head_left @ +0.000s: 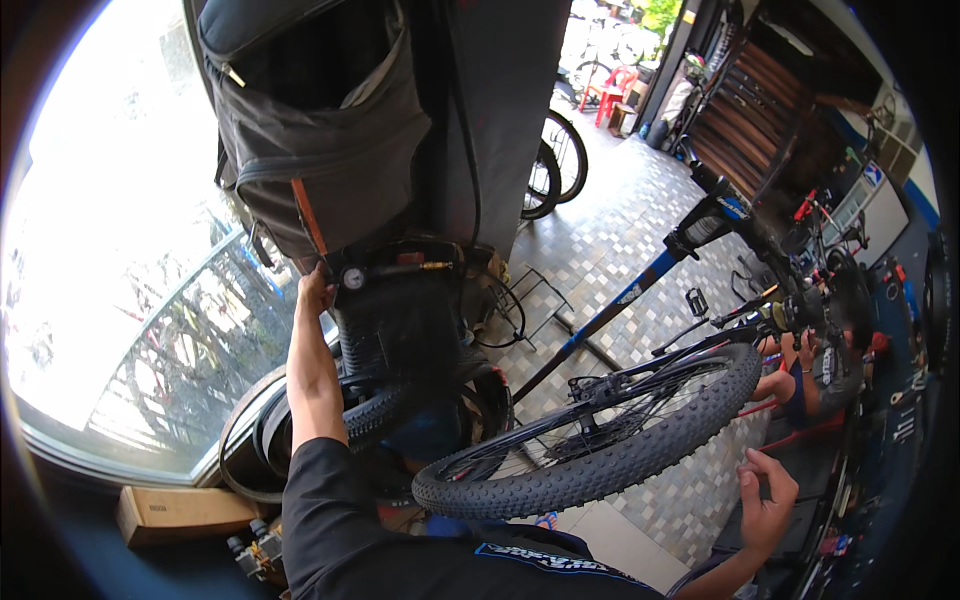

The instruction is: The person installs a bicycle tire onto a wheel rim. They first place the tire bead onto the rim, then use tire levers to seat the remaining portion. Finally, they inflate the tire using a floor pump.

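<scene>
My left arm stretches forward. Its hand [316,288] is closed at the left end of an air inflator [400,270] with a round dial gauge [353,279] and a brass fitting; the fingertips are partly hidden. Just above hangs a grey backpack [325,150] with an orange strip. Low on the right, my right hand [768,500] is raised with loosely bent fingers apart, holding nothing. It is nearest the knobby tyre [600,470] of a bicycle wheel, without touching it. The wheel belongs to a black and blue bicycle [625,300] held at a slant.
Loose tyres [380,415] lean below the backpack, beside a cardboard box [185,510]. Another person [800,380] is low at the right behind the bicycle. Tools hang along the right wall. Past the tiled floor [640,200], red chairs [612,95] stand by the doorway.
</scene>
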Tool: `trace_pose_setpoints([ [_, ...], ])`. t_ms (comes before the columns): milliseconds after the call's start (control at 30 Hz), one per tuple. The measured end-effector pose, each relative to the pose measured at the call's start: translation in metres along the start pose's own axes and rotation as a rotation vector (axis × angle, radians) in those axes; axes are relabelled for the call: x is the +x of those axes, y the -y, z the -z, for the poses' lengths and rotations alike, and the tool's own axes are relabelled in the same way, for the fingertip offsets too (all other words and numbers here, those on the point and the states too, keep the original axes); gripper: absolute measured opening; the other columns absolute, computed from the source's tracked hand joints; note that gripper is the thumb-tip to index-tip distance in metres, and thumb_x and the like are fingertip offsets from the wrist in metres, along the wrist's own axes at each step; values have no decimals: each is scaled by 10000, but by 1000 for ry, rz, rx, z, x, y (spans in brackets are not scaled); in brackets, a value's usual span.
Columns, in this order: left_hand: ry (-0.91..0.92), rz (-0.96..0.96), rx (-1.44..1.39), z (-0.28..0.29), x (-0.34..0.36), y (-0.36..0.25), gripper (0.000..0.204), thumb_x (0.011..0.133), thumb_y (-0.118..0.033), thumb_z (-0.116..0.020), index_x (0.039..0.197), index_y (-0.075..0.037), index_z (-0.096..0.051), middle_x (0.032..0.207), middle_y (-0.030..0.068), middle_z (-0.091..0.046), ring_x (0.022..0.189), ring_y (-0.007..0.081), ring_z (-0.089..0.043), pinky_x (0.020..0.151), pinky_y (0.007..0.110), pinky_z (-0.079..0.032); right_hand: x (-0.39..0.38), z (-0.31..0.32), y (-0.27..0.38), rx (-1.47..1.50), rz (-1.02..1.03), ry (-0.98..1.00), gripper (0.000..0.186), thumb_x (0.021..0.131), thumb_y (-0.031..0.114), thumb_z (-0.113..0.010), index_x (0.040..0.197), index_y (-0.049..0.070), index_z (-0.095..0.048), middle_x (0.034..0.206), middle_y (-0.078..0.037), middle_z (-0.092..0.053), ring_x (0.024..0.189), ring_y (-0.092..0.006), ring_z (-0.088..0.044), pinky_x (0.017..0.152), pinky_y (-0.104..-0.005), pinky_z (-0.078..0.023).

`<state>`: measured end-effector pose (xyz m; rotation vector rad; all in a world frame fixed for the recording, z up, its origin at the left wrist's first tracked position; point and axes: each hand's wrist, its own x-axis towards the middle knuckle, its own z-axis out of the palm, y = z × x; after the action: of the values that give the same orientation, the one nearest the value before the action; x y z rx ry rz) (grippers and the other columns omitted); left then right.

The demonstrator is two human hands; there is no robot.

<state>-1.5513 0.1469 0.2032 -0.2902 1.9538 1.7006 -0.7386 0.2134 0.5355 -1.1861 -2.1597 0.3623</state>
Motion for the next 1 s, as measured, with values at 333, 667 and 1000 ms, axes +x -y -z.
trace_pose_setpoints([
  [333,259,-242,-211,-5,-71,-15,96,902,-171,-634,939,-85,-652,679,38,-544,517,149,-542,486,285,-472,-1,-4,-17,63,-8,-9,274,875,147,-745,1084,-28,-719,812,-142,-722,687,-214,-682,666,-315,-530],
  [667,314,-1417,468,-93,-364,-90,155,971,-136,-586,1074,-23,-564,696,189,-648,607,307,-677,585,381,-503,53,-17,19,32,478,-157,204,883,80,-744,1077,15,-738,872,-110,-731,731,-207,-682,653,-313,-518],
  [1000,496,-1753,3,-92,-588,-252,238,988,-205,-636,1160,-41,-619,774,49,-601,594,120,-604,502,286,-500,202,-19,118,589,593,-388,328,1014,317,-621,1087,20,-738,928,-106,-758,818,-164,-720,674,-297,-550],
])
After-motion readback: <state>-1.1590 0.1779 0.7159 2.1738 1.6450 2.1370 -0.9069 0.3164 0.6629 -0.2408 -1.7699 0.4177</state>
